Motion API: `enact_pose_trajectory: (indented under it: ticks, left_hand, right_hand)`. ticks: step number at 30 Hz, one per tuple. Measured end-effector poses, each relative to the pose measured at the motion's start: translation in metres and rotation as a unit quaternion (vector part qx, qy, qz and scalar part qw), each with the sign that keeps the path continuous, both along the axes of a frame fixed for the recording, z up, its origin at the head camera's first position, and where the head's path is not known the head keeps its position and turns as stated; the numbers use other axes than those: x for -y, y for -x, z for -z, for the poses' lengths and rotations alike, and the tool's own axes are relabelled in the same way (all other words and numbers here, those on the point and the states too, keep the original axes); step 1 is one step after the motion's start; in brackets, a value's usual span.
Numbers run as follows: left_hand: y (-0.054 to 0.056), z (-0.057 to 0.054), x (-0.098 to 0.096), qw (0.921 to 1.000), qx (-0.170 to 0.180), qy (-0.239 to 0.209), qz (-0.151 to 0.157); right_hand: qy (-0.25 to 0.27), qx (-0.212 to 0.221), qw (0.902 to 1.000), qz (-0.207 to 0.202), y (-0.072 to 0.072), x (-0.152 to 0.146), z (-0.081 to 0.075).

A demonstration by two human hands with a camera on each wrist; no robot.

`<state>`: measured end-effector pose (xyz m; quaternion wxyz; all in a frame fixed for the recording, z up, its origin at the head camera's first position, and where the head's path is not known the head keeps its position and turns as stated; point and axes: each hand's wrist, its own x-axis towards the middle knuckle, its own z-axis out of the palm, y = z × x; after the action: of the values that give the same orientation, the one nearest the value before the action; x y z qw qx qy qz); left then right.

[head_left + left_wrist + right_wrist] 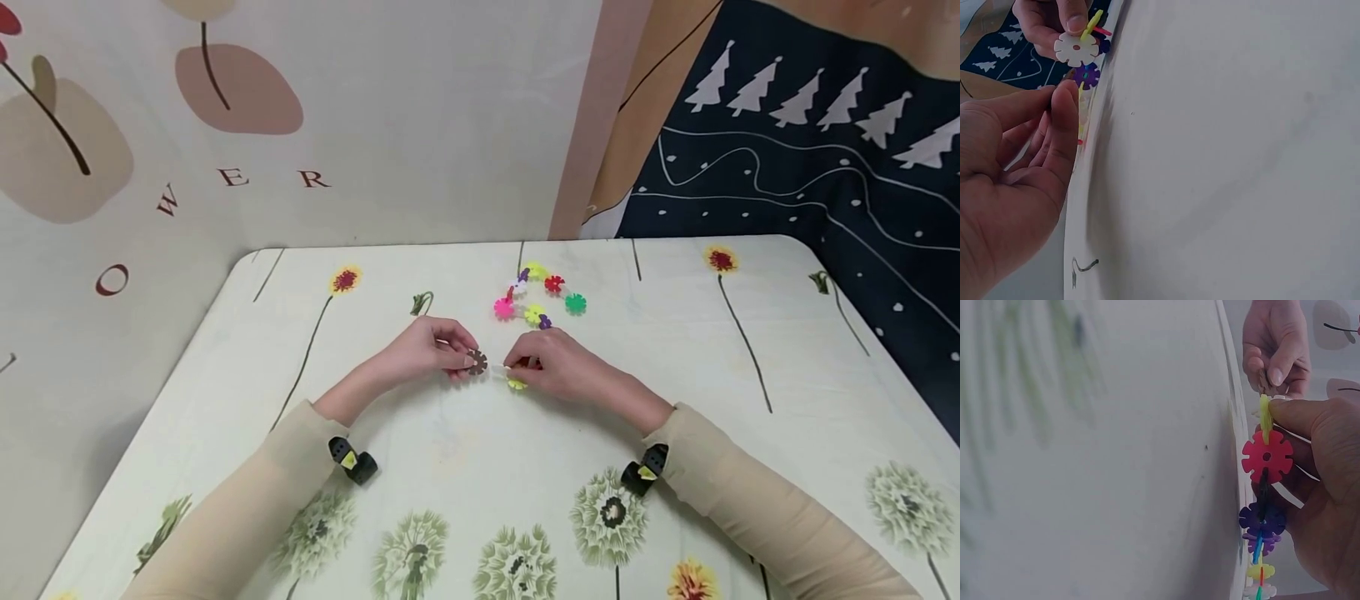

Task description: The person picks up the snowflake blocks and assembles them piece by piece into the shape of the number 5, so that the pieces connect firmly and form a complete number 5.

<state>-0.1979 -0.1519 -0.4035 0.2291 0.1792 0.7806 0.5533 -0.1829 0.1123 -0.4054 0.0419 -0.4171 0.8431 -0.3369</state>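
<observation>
Near the middle of the table, my left hand (429, 350) pinches a brown notched plastic disc (477, 362) between thumb and fingers. Just to its right, my right hand (566, 367) grips the near end of a chain of interlocking discs. A white disc (1076, 50) sticks out from that end toward the brown one, with a yellow disc (517, 384) beside it. In the right wrist view a red disc (1267, 456) follows the yellow one, then dark and purple discs (1262, 519). My right fingers hide part of the chain.
Beyond the hands, a loop of joined discs, among them a pink disc (503, 308) and a green disc (576, 303), lies on the flower-print tablecloth (420, 450). A printed curtain (450, 125) hangs behind the table, a dark tree-print cloth (780, 167) at the right.
</observation>
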Motion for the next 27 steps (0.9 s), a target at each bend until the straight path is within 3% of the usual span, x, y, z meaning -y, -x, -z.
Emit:
enact_pose_trajectory:
  ticks: [7,18,27]
  left_hand:
    - [-0.0026,-0.0016,-0.0013,0.9993,0.033,-0.015,-0.002]
    - [-0.0011,-0.0021,-0.0049,0.9986,0.039,-0.017,0.031]
    - [0.001,-0.0032,-0.0088,0.9963,0.065,-0.044,0.035]
  right_hand:
    - [0.001,-0.009,1.0,0.004,0.0001,0.0001,0.0006]
    - [0.003,-0.023,0.9997,-0.004,0.0,-0.0008,0.0008]
    - [0.034,-0.088,0.995,-0.032,-0.0029,-0.0025,0.0032]
